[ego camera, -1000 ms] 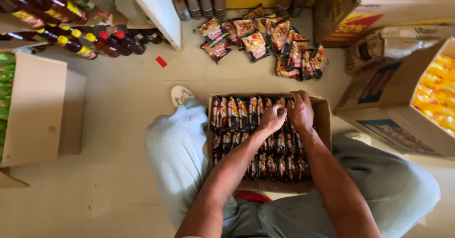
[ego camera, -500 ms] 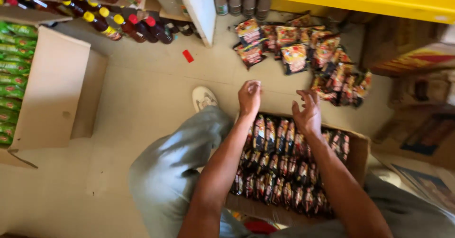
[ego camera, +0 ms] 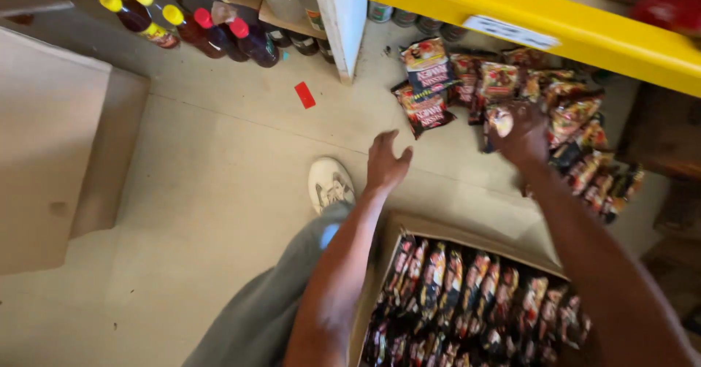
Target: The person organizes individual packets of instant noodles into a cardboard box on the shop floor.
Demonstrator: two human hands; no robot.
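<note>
Head view: my right hand (ego camera: 522,130) grips a small snack packet (ego camera: 499,122) over the pile of packets (ego camera: 562,111) on the floor under the yellow shelf edge (ego camera: 526,13); blur hides which way it points. My left hand (ego camera: 385,164) hovers empty, fingers spread, above bare floor (ego camera: 219,177). Near me, a cardboard box (ego camera: 467,232) holds dark packets in upright rows. Bottles (ego camera: 197,27) line the far-left floor.
</note>
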